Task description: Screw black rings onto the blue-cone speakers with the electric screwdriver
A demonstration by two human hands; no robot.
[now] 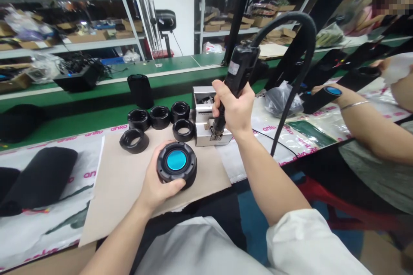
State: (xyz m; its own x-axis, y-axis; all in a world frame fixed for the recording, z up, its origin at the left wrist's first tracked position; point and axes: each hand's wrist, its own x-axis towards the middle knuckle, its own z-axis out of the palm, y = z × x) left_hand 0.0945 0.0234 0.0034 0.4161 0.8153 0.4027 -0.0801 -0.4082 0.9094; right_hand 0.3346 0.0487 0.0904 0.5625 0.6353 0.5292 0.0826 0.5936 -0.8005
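My left hand (159,180) is closed around a round black speaker end piece with a blue centre disc (176,160), held upright over a sheet of cardboard (112,176). In my right hand (237,107) is a black electric screwdriver (240,66), gripped by its body and pointing down. Its lower end is at the front of a metal box, which looks like a screw feeder (204,116); whether the bit touches a screw I cannot tell. Several black rings (134,140) stand just beyond my left hand, beside the metal box.
A thick black cable (309,43) arches from the screwdriver's top. Behind the rings stands a black cylinder (140,90). Black fabric-covered bodies (45,176) lie at left. On the right, a co-worker's hand (342,94) holds a black cylinder near a plastic-wrapped item (284,99).
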